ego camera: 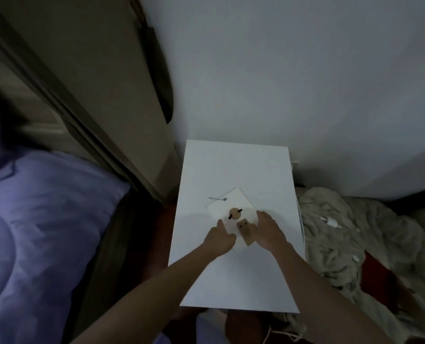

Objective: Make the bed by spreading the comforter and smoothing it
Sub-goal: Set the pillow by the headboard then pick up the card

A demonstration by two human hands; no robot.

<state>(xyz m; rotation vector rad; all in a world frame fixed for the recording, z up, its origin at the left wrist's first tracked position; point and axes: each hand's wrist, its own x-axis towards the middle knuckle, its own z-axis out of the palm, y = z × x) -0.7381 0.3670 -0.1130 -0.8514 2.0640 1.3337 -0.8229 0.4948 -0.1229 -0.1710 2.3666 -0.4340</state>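
Observation:
The lavender comforter [40, 219] lies rumpled on the bed at the left, with neither hand on it. Both my hands are over a white bedside table [233, 170]. My left hand [219, 238] has its fingers curled and its thumb up at the edge of a white flat pad [233, 202]; whether it grips anything is unclear. My right hand [268, 229] lies with its fingers stretched forward, right beside a small rectangular wooden piece [245, 232] that sits between the two hands. A small round wooden piece [235, 213] with dark pegs rests on the pad.
A tall padded headboard [102, 83] leans along the wall between bed and table. A crumpled beige fuzzy blanket [343, 232] lies on the floor at the right, with a white charger [332, 222] on it. The room is dim.

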